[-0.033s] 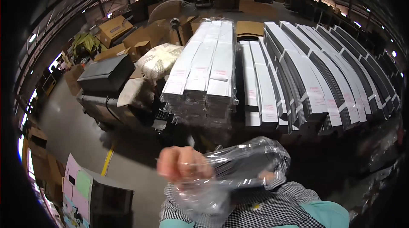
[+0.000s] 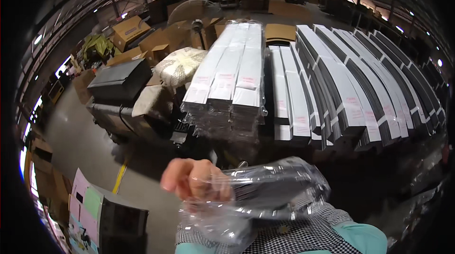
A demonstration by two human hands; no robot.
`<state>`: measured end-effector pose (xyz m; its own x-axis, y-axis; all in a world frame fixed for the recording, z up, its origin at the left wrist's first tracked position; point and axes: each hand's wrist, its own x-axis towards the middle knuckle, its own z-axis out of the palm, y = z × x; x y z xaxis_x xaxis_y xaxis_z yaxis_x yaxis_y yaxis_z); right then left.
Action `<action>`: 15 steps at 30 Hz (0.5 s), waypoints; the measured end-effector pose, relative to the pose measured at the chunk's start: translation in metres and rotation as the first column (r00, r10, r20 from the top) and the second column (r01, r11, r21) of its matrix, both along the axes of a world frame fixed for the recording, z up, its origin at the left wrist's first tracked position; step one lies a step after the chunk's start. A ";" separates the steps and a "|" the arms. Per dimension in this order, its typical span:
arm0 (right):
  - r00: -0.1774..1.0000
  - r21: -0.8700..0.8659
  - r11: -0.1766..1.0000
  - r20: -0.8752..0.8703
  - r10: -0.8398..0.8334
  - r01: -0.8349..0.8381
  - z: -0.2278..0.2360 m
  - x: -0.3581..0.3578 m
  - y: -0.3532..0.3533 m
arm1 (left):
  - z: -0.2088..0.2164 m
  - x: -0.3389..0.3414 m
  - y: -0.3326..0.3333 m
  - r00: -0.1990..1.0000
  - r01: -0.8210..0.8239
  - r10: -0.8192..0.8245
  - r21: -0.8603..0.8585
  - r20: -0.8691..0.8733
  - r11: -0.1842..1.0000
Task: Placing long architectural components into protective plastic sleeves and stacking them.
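My left hand (image 2: pixel 201 180) is closed, its fingers curled on the gathered end of a clear plastic bag (image 2: pixel 220 221) in front of my body. Inside or behind the shiny film lies a stack of dark grey strips (image 2: pixel 270 187), and I cannot make out which. My right hand (image 2: pixel 299 201) is at the other end of the bag, mostly hidden by film and glare, so its fingers do not show clearly. Beyond my hands stands a film-wrapped pile of dark strips with white top sheets (image 2: pixel 222 83).
Banded bundles of dark strips with white covers (image 2: pixel 350 107) fill the right side. To the left are a patterned cushion (image 2: pixel 180 66), a black box (image 2: pixel 118 81) and cardboard boxes (image 2: pixel 130 31). A dark cabinet (image 2: pixel 123 223) with coloured sheets stands at lower left.
My left hand has shifted slightly left and up, drawing the plastic with it. The bag's right end now sits a little further right.
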<state>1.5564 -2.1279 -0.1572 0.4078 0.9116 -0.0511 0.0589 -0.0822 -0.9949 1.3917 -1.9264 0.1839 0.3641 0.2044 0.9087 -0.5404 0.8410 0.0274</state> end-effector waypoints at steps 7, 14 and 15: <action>0.925 0.252 0.968 0.370 -0.083 -0.015 0.073 -0.012 0.080 | -0.039 -0.060 0.045 0.484 -0.676 0.584 0.146 -0.652 0.723; 0.939 0.516 0.825 -0.341 -0.051 0.232 0.335 0.096 0.247 | -0.300 -0.125 0.089 -0.458 -0.737 0.293 0.543 -0.839 0.403; 0.930 0.537 0.822 -0.366 0.025 0.189 0.346 0.139 0.279 | -0.334 -0.132 0.085 -0.471 -0.689 0.231 0.519 -0.851 0.506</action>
